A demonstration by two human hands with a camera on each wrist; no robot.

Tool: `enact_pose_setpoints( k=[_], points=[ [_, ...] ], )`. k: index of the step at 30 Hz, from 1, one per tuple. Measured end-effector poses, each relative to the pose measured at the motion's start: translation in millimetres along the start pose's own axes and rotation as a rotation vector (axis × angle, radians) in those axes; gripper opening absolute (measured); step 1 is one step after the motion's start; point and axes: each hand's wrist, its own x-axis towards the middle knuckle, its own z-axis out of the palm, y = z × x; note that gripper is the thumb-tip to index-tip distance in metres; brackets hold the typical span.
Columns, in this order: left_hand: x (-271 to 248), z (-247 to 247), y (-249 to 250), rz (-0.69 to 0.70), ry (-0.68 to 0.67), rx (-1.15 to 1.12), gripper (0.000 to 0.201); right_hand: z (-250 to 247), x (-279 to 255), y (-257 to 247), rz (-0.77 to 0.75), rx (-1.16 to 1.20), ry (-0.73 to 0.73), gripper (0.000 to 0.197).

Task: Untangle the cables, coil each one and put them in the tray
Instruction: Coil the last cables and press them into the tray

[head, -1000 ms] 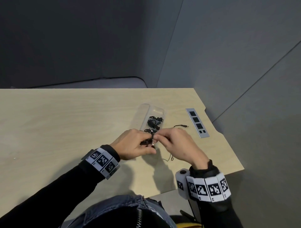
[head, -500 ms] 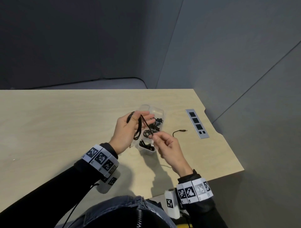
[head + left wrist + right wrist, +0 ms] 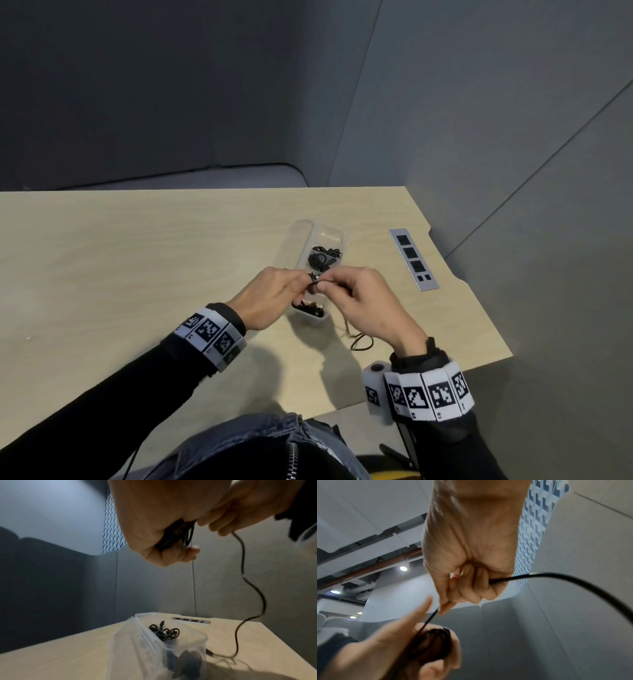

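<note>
Both hands meet just above the near half of the clear plastic tray [image 3: 329, 234]. My left hand [image 3: 274, 294] grips a small bundle of black cable loops [image 3: 178, 536], which also shows in the right wrist view as the cable coil [image 3: 433, 643]. My right hand [image 3: 356, 291] pinches the same black cable [image 3: 573, 580] close to the coil. The cable's free tail [image 3: 359, 342] hangs down to the table under the right hand, and its plug lies by the tray [image 3: 210, 653]. Other coiled black cables [image 3: 323, 257] lie inside the tray [image 3: 137, 635].
A grey power socket strip [image 3: 412, 258] is set into the wooden table [image 3: 137, 257] right of the tray. The table's right edge and notched corner are close. Grey padded walls surround the table.
The left hand, raised over the tray with an open loop half a second ago, has come down to meet the right hand. The loose plug end right of the tray has been drawn in.
</note>
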Motion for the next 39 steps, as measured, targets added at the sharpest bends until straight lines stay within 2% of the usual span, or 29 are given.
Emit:
enact_pose_setpoints(
  k=[2,4,7,11,13,17,20,22,24,26,28,30,32,34,36,39],
  points=[
    [-2.0,0.7,10.1,0.027,-0.110,-0.012,0.029,-1.4,3.7,5.7,0.001,0.097,0.077,0.012],
    [-1.3,1.0,20.0,0.019,-0.086,-0.142,0.024,1.2,6.9,10.0,0.026,0.267,0.152,0.012],
    [3.2,-0.9,28.6,-0.081,0.062,-0.548,0.026,3.3,8.0,12.1,0.107,0.472,0.265,0.013],
    [11.2,-2.0,38.0,-0.231,0.295,-0.841,0.030,13.1,4.9,15.3,0.168,0.576,0.282,0.012],
    [13.7,-5.1,40.1,-0.256,0.395,-0.970,0.032,21.7,2.5,18.9,0.183,0.574,0.287,0.014],
    [12.6,-6.8,44.2,-0.210,0.470,-1.074,0.035,42.2,-2.2,18.3,0.174,0.561,0.200,0.021],
    [13.7,-5.0,46.7,-0.235,0.532,-1.099,0.031,50.3,-5.4,11.6,0.162,0.611,0.061,0.009],
    [17.2,-7.2,41.2,-0.259,0.605,-1.011,0.027,52.3,-10.3,8.4,0.155,0.578,-0.060,0.014],
    [19.3,-11.7,31.8,-0.236,0.656,-0.826,0.020,53.0,-16.9,5.5,0.154,0.482,-0.176,0.020],
    [17.4,-12.1,17.7,-0.137,0.611,-0.409,0.018,49.4,-22.0,-0.4,0.136,0.365,-0.237,0.019],
    [11.8,-9.3,6.7,-0.066,0.442,0.039,0.035,40.2,-23.9,-7.6,0.090,0.211,-0.238,0.019],
    [7.5,-9.6,-0.3,-0.032,0.293,0.248,0.057,28.2,-22.9,-11.2,0.021,0.007,-0.167,0.020],
    [2.8,-9.7,-2.2,0.067,0.157,0.269,0.068,16.4,-20.6,-10.9,-0.018,-0.131,-0.029,0.019],
    [-2.1,-6.9,1.8,0.189,0.016,0.232,0.070,6.1,-18.1,-8.3,-0.035,-0.108,0.101,0.016],
    [-4.6,-5.6,10.2,0.179,-0.084,0.158,0.057,-1.8,-15.8,-4.2,-0.023,0.022,0.155,0.013],
    [-1.0,-5.7,20.9,0.080,-0.094,-0.090,0.020,-5.4,-13.8,-0.1,0.075,0.320,0.193,0.010]
  ],
)
